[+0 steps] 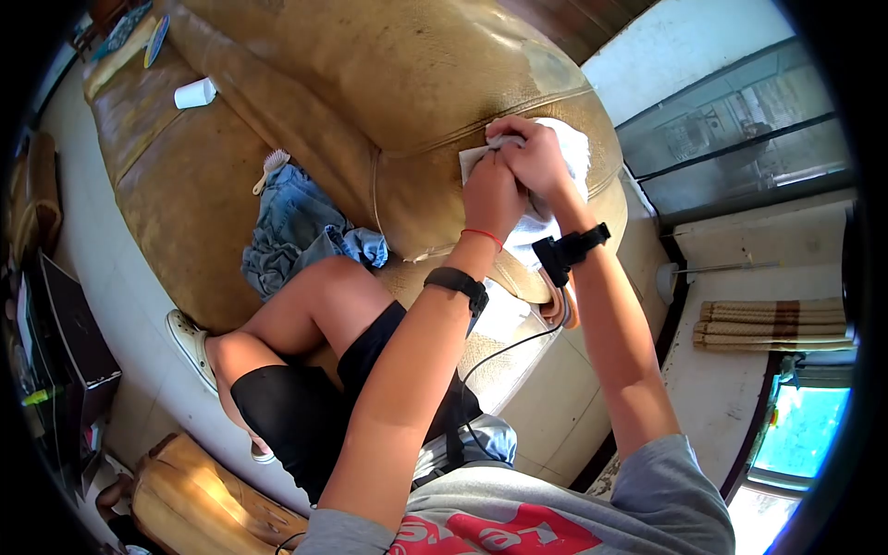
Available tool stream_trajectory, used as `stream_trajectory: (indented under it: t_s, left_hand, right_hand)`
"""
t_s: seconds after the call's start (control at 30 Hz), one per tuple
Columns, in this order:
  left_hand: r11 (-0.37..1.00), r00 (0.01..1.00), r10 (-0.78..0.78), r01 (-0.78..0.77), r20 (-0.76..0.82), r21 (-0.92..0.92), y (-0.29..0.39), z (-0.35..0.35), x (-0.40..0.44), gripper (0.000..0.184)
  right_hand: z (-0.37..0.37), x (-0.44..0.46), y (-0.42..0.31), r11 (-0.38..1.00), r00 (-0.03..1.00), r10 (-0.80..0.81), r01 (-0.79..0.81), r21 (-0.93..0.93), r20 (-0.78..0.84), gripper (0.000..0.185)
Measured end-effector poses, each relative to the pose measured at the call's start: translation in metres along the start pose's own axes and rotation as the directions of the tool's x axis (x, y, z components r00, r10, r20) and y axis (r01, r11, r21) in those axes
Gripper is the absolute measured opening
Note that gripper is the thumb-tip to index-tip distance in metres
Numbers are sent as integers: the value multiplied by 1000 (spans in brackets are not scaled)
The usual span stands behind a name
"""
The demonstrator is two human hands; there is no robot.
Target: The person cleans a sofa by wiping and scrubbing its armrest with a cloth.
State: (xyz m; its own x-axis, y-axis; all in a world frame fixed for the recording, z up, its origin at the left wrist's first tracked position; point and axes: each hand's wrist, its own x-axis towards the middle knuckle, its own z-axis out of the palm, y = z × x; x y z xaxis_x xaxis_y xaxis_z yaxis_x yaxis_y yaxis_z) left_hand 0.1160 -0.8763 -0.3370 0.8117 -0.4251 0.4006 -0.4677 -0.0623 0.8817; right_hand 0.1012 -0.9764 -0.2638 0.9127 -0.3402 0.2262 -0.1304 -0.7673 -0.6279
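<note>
A white cloth [571, 148] lies bunched over the rounded, worn end of a tan leather sofa [444, 74]. My left hand [495, 192] is closed on the cloth, its knuckles toward me. Right beside it and touching it, my right hand [536, 159] is closed on the cloth too, with fingers curled over a pinched fold. The hands hide the middle of the cloth, and part of it hangs down behind my right wrist.
On the sofa seat lies crumpled blue denim clothing [301, 227] with a white brush [275, 163] at its upper edge. A white cup [194, 92] rests on its side farther left. A black cable [499, 351] runs from my right wrist strap [569, 252] toward my waist.
</note>
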Motion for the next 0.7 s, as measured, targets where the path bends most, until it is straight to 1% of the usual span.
stream_trajectory:
  t_s: [0.03, 0.13, 0.23, 0.33, 0.4, 0.47, 0.5, 0.6, 0.63, 0.7]
  left_hand:
    - [999, 1000, -10, 10, 8, -31, 0, -1, -1, 16]
    - [1000, 999, 18, -18, 36, 17, -2, -2, 0, 17]
    - [998, 998, 49, -50, 28, 43, -10, 5, 0, 15]
    - [997, 998, -28, 24, 52, 70, -2, 0, 1, 14]
    - [998, 998, -50, 49, 48, 26, 3, -5, 0, 14]
    - [998, 998, -57, 57, 33, 6, 4, -8, 2, 15]
    - [999, 998, -53, 53, 28, 6, 4, -7, 1, 16]
    - [999, 998, -46, 46, 30, 4, 4, -6, 0, 16]
    - [999, 999, -45, 45, 31, 4, 3, -6, 0, 16]
    - [999, 999, -33, 33, 19, -3, 3, -6, 0, 16]
  right_hand:
    - [4, 0, -5, 999, 999, 28, -28, -15, -19, 29]
    - [-2, -3, -6, 1000, 1000, 8, -8, 5, 15, 29]
    - [-1, -12, -5, 990, 989, -136, 133, -54, -65, 31]
    - [1, -27, -2, 990, 950, -140, 125, -70, -280, 35]
    - [-1, -31, 3, 977, 873, -147, 57, -204, -465, 42]
    - [-8, -28, 7, 991, 853, 19, -86, -105, -522, 44]
    - [-12, -24, 8, 990, 871, 40, -101, -98, -489, 45]
    - [-7, -14, 10, 972, 879, -39, -78, -223, -476, 45]
    - [-6, -11, 12, 967, 880, -25, -100, -235, -474, 45]
    - [-8, -4, 17, 960, 908, -80, -41, -278, -412, 45]
